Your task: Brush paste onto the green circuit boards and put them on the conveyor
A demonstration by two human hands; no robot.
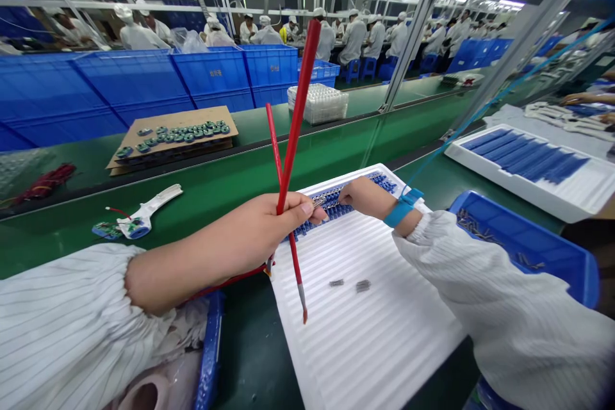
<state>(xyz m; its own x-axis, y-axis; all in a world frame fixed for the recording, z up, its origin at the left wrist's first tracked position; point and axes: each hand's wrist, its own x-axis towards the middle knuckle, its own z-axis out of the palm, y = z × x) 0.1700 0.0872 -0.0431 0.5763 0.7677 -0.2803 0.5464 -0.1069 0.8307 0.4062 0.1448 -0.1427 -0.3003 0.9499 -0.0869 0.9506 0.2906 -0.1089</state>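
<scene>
My left hand (276, 221) is closed around two long red-handled brushes (295, 115) that cross each other. One brush tip points down over the white ridged tray (375, 339). Between the thumb and fingers of that hand are small metal springs (318, 202). Fingers pinched, my right hand (364, 196) is over rows of small blue parts (382, 180) at the tray's far end; what it pinches is hidden. A blue band circles the right wrist. Two small groups of springs (363, 286) lie on the tray ridges.
A blue bin (583, 275) of small metal parts stands at right, near another white tray (576, 195) of blue pieces. A white handle-shaped part (154, 208) lies at left. Beyond is cardboard (132, 131) bearing round green parts. A blue cord (480, 112) runs from the wristband.
</scene>
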